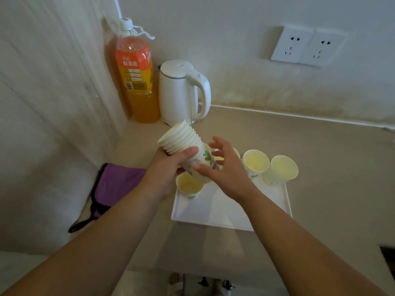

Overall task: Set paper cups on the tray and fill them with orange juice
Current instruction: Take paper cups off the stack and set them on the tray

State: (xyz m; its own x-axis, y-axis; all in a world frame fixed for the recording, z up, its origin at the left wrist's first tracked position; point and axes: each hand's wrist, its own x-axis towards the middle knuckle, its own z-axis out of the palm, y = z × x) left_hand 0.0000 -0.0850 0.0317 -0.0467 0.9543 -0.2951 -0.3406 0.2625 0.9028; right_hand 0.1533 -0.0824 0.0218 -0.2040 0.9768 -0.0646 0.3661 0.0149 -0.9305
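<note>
Paper cup stack (181, 139) sits tilted in the left hand (171, 165), fingers wrapped round it. The right hand (224, 169) pinches the end cup (203, 165) just above the white tray (224, 210). Best to twist while pulling, so only one slips free. The juice bottle (136, 82) waits capped in the corner.

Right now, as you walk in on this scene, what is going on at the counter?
A person is dealing out paper cups. The left hand grips a stack of paper cups tilted above the white tray, while the right hand holds the stack's lower end, apparently to pull one off. At least three loose cups stand on the tray, seemingly unfilled. The orange juice bottle stands capped in the corner beside a white kettle.
</note>
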